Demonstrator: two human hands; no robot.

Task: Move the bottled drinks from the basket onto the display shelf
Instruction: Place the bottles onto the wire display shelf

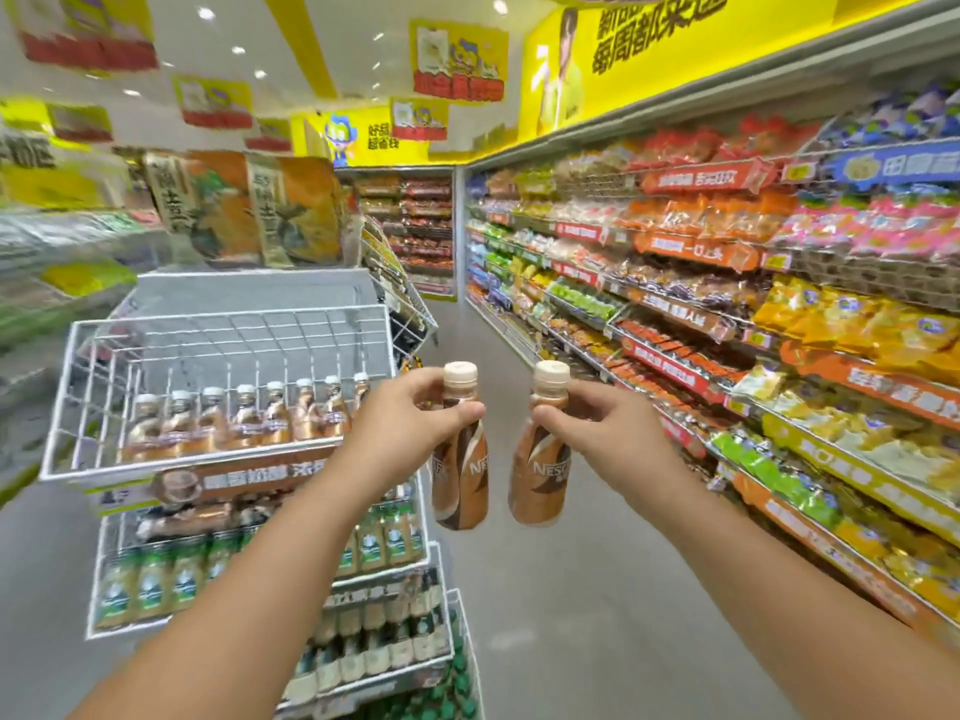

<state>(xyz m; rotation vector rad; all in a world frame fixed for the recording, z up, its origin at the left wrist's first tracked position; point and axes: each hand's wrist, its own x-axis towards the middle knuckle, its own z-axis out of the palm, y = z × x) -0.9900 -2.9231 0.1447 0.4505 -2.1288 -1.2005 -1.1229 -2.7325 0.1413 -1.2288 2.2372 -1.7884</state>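
Gripping two brown cream-capped bottles point(460, 454), upright.

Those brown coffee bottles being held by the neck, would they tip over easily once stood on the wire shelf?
Probably somewhat. The bottle in the left hand is tall and narrow, so a nudge could topple it. The top wire shelf has high sides and a packed row of bottles, which should brace newcomers. It looks full, so likely steadier.
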